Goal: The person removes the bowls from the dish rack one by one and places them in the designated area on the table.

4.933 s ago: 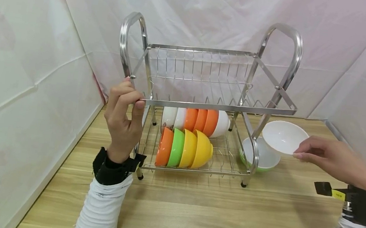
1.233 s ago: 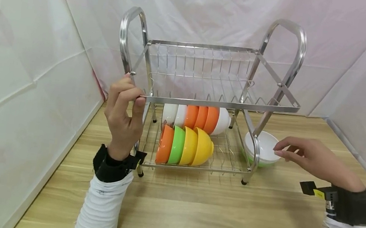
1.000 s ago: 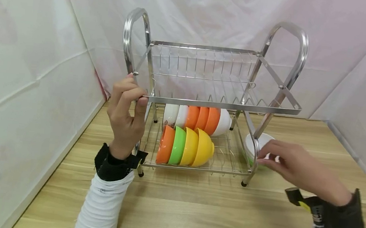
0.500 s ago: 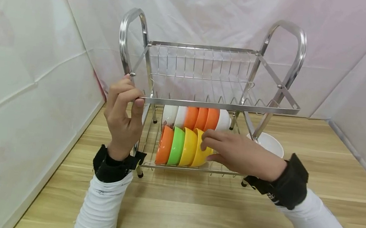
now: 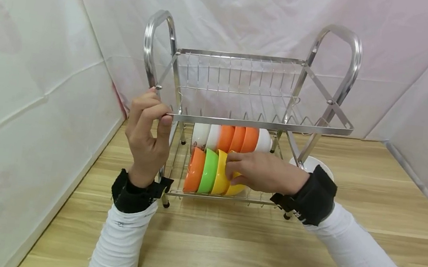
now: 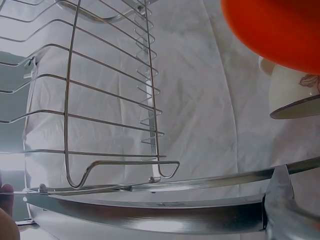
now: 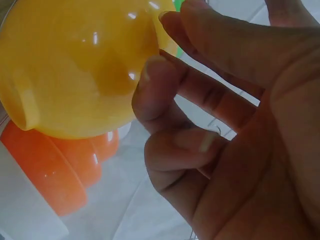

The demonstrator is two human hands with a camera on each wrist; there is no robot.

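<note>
In the head view my left hand grips the front left corner of the metal dish rack, at the upper tier. On the lower tier the front row has an orange bowl, a green bowl and two yellow bowls, nested on their sides. My right hand reaches over the outermost yellow bowl, partly covering it. In the right wrist view its bent fingers are right at that bowl's rim; I cannot tell whether they pinch it.
Behind stands a second row of white bowls and orange bowls. On the wooden table, right of the rack, a white bowl is partly hidden by the right wrist. White sheeting rises around the table.
My right hand has let go of a white bowl, now inside the green-sided one on the right, and moved left to the yellow bowls. The left hand has kept its grip.
</note>
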